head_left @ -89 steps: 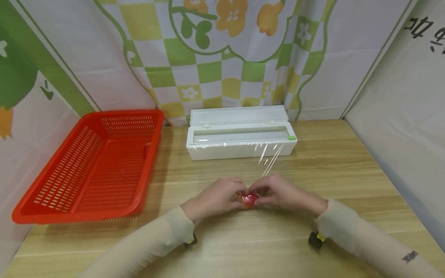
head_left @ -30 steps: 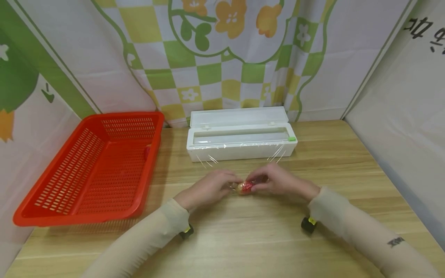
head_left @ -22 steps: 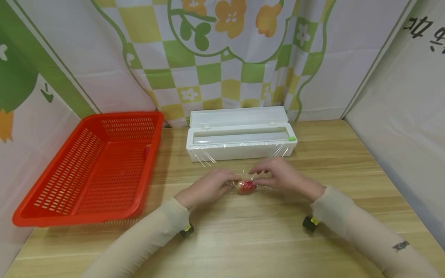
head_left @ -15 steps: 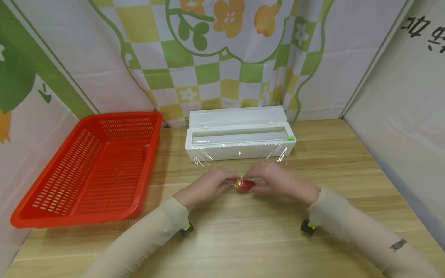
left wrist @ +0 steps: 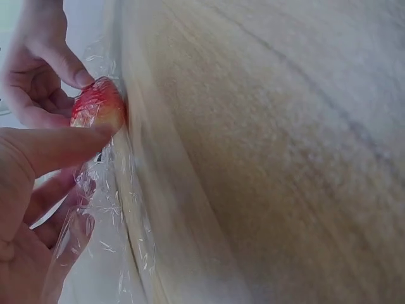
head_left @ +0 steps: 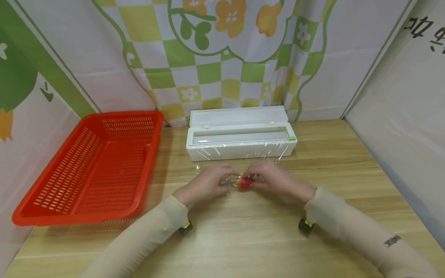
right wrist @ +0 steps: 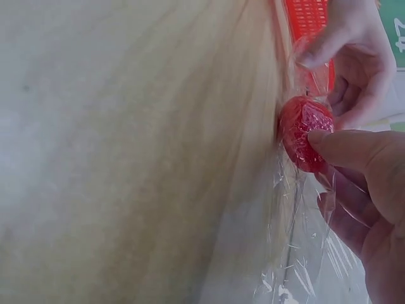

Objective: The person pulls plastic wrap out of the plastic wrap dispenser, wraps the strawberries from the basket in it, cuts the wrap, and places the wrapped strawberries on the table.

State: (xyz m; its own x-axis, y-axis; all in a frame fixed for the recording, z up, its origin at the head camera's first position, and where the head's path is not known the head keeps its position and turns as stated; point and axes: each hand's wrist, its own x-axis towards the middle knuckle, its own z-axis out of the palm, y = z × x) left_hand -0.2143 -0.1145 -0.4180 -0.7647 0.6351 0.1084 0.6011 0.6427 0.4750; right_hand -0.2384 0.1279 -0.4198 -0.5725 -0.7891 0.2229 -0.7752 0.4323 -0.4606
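Observation:
A small red-and-yellow fruit, its kind hard to tell, lies on its side in clear cling film at mid-table. My right hand grips its red end; the right wrist view shows the thumb pressed on the film-covered skin, fingers curled behind. On the other side my left hand holds the bunched film beside the fruit's yellow end. In the left wrist view its thumb touches that end, and its fingers are partly behind the film. Behind the hands stands a white cling film box, lid raised, film drawn over its front.
A red plastic basket stands on the left of the wooden table; a red thing shows inside by its right wall. A checked, flowered curtain hangs close behind the box. The table's right edge meets a pale wall.
Both hands and the fruit have shifted slightly away from me since the oldest frame. The right hand lifted its fingers off the fruit, then gripped it again; film is now bunched at its left.

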